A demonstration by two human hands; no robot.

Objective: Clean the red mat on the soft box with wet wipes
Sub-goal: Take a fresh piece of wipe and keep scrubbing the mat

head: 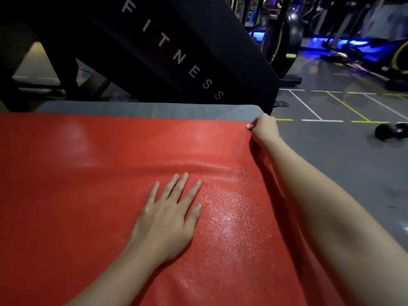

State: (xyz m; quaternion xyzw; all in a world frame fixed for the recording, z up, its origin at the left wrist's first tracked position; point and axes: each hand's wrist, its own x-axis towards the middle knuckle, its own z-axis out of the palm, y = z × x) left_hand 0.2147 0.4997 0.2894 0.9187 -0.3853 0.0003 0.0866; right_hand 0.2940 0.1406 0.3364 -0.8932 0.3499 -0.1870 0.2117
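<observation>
The red mat [92,184] covers most of the grey soft box [154,108], whose far strip stays bare. My left hand [170,215] lies flat on the mat with fingers spread, pressing it down. My right hand [263,129] is at the mat's far right corner, fingers curled round a small white wet wipe [249,126] that peeks out at the corner. A shallow ridge runs across the mat between the hands, and a wet sheen shows on its right part.
A black slanted panel [176,54] lettered FITNESS stands right behind the box. To the right is grey gym floor with white and yellow lines, a black dumbbell [390,130], and exercise machines [291,36] with blue lights further back.
</observation>
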